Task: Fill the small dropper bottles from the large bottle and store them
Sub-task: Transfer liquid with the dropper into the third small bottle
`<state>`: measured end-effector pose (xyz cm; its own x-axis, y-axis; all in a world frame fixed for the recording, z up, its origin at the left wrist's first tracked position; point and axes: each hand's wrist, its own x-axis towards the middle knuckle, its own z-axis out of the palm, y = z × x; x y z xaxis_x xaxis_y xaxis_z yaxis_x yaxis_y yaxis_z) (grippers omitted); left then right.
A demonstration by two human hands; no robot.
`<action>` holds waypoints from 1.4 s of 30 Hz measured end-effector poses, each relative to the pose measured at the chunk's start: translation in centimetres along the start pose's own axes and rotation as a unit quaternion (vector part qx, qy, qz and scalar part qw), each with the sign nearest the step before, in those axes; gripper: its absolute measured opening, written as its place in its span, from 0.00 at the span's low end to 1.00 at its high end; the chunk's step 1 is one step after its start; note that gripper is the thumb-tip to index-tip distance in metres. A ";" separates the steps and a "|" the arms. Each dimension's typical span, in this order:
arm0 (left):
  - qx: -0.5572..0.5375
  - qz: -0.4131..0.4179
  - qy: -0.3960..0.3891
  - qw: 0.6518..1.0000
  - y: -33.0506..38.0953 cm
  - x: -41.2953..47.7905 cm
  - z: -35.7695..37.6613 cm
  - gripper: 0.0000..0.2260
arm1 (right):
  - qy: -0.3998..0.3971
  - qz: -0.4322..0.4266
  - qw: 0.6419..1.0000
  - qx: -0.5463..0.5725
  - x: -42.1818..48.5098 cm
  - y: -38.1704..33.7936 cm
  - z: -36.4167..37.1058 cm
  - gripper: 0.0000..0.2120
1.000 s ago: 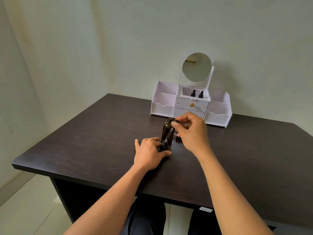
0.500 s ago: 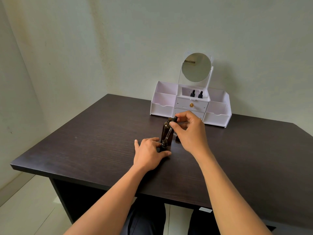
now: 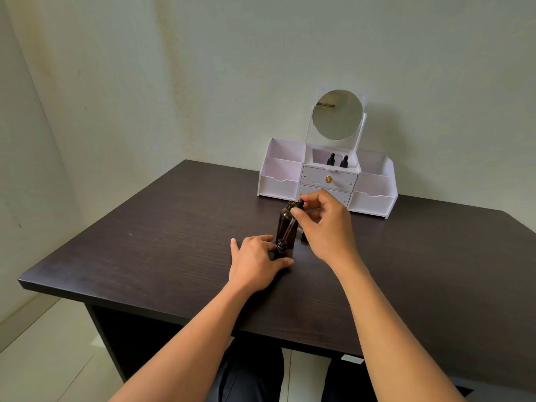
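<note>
Behind the large bottle (image 3: 285, 225) stands a white organizer (image 3: 279, 187)

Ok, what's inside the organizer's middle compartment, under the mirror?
Two small dropper bottles stand side by side in the middle compartment of the white organizer. Only their black dropper tops show; the front wall hides their bodies, so fill level can't be told.

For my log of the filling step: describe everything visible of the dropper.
The dropper has a black bulb on top and a thin clear tube, glass by the look. It leans, bulb up and to the right, tip at the open mouth of the small bottle, in front of the large bottle. The right hand pinches its bulb end. Any liquid inside cannot be made out.
</note>
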<state>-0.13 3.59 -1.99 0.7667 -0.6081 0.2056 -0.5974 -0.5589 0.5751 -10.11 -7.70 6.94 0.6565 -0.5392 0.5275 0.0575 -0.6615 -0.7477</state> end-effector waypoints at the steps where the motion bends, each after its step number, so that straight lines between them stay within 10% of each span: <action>1: 0.000 0.000 0.000 1.000 0.0 0.0 0.0 0.22 | 0.000 0.000 1.000 -0.002 0.0 0.0 0.0 0.05; 23: -0.008 0.004 -0.004 1.000 0.0 -0.3 -0.1 0.25 | 0.099 -0.106 0.989 0.003 5.2 -1.6 -1.1 0.09; 36: 0.000 0.001 -0.004 1.000 0.1 -0.3 -0.4 0.24 | -0.056 0.005 0.994 -0.090 5.4 1.2 0.5 0.22; 42: -0.014 0.007 0.000 1.000 0.0 -0.4 -0.3 0.21 | -0.029 0.109 0.987 -0.110 4.0 5.2 1.1 0.12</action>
<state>-0.32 3.99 -1.84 0.7584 -0.6156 0.2144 -0.6014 -0.5340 0.5942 -6.30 -12.71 4.74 0.6776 -0.6548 0.3347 -0.2510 -0.6337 -0.7318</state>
